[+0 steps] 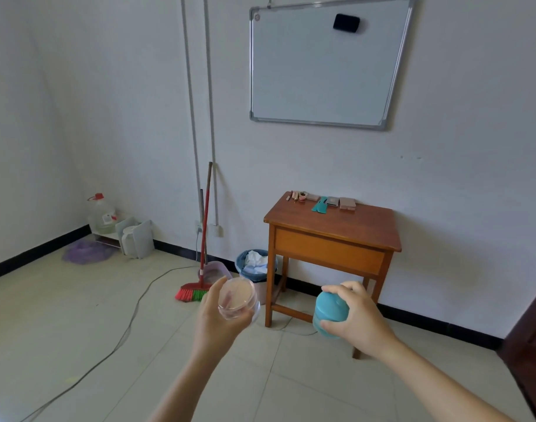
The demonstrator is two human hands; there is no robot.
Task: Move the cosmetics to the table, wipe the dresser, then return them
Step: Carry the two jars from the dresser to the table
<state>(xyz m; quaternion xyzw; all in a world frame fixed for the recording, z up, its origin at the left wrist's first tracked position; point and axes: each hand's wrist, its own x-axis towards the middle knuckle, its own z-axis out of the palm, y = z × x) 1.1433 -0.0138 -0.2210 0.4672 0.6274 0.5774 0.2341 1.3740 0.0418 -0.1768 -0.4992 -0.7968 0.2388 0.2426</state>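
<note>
My left hand (213, 318) grips a clear round jar with a pinkish lid (238, 298), held in the air. A teal round jar (329, 309) sits in the grip of my right hand (356, 315), also in the air. Ahead stands a small brown wooden table (352, 226) against the wall. Along its back edge lie several cosmetics (320, 201): small sticks, flat brownish compacts and a teal flat piece. A dark wooden corner, perhaps the dresser (531, 345), shows at the right edge.
A blue-lined bin (254, 266) stands left of the table, with a red broom (199, 269) and dustpan beside it. A cable (133, 312) runs across the tiled floor. A water jug (102, 214) and rack sit in the left corner. A whiteboard (324, 65) hangs above.
</note>
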